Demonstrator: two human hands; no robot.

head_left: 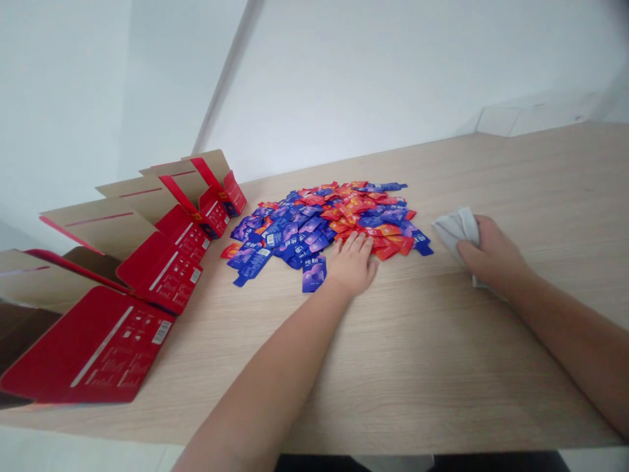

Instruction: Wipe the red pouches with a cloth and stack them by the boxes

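A pile of blue and red-orange sachets (304,226) lies spread on the wooden table (393,367). My left hand (351,265) rests palm down at the front edge of the pile, fingers spread, fingertips over some red sachets. Just left of it lies a blue sachet (313,272). To the right of the pile, my right hand (491,252) is closed around a crumpled white cloth (457,229), which sticks out to the left of the fingers and a little below them.
Several red cardboard boxes (113,347) with raised flaps stand in a row along the left side. A pale wall (368,78) rises behind the table, with a white object (531,120) at its foot on the right.
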